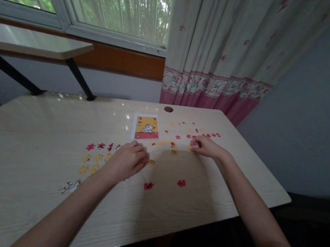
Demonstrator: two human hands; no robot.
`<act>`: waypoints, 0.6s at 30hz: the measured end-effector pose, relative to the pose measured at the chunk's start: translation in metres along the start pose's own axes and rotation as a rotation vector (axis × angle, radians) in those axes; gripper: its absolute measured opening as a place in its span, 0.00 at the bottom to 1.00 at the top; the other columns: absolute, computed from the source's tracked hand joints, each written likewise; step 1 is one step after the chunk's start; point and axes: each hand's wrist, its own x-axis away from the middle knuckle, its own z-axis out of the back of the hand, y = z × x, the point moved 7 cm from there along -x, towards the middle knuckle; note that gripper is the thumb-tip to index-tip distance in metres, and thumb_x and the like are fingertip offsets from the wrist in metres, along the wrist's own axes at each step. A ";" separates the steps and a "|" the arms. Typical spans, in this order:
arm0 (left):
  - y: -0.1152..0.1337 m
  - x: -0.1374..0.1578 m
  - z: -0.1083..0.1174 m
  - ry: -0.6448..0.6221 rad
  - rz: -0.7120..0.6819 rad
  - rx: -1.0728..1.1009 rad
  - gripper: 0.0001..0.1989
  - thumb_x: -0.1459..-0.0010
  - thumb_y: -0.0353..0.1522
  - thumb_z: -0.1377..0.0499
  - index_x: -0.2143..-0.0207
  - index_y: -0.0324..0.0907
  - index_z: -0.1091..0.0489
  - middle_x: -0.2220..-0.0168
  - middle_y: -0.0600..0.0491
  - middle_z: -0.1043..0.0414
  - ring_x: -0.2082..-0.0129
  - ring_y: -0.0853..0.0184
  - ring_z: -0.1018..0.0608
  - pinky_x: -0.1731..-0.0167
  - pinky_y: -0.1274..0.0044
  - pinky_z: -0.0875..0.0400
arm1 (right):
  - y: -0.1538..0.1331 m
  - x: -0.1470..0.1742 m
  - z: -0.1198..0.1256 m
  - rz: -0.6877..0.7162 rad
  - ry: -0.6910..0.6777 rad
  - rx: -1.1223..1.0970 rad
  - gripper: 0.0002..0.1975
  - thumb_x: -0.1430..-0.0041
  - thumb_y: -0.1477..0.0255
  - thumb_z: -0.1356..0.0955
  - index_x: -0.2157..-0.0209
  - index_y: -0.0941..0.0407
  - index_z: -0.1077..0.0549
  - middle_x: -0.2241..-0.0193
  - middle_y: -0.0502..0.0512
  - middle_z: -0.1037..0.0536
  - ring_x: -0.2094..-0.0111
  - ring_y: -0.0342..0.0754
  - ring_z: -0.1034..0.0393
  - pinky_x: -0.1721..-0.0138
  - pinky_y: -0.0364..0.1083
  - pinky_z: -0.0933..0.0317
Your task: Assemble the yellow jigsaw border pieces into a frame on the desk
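Observation:
My left hand is low over the middle of the table with its fingers curled together; what they hold, if anything, is hidden. Close to its fingertips is a yellow puzzle piece with a dark curved mark. Farther right, my right hand is closed in a pinch, a bit of a yellow puzzle piece showing at the fingertips. Between the hands lies a joined strip of yellow puzzle pieces, turning down at its right end. Two red puzzle pieces, one on the left and one on the right, lie apart nearer me.
A printed picture card with a white animal lies behind the strip. Red pieces, yellow pieces and white pieces are sorted at left. More loose pieces lie at the back right. A raised shelf stands at back left.

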 end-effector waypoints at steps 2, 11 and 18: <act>0.000 0.000 0.001 0.013 -0.003 0.001 0.13 0.37 0.35 0.50 0.68 0.40 0.29 0.68 0.49 0.30 0.63 0.61 0.31 0.62 0.68 0.35 | 0.002 -0.001 -0.001 -0.016 -0.007 -0.033 0.08 0.53 0.73 0.30 0.68 0.60 0.28 0.75 0.50 0.31 0.75 0.41 0.40 0.73 0.40 0.48; 0.001 0.001 0.004 0.047 -0.014 0.000 0.13 0.38 0.34 0.50 0.68 0.39 0.29 0.69 0.48 0.30 0.64 0.61 0.31 0.63 0.69 0.34 | -0.012 -0.030 0.001 -0.005 -0.027 -0.376 0.09 0.51 0.68 0.32 0.72 0.59 0.30 0.79 0.48 0.33 0.77 0.39 0.41 0.75 0.39 0.47; -0.001 0.001 0.007 0.066 0.013 -0.035 0.12 0.38 0.34 0.49 0.67 0.40 0.28 0.69 0.48 0.29 0.65 0.61 0.31 0.66 0.69 0.35 | -0.018 -0.080 0.006 -0.063 0.057 -0.284 0.09 0.48 0.75 0.33 0.64 0.62 0.27 0.78 0.49 0.29 0.79 0.38 0.41 0.76 0.40 0.47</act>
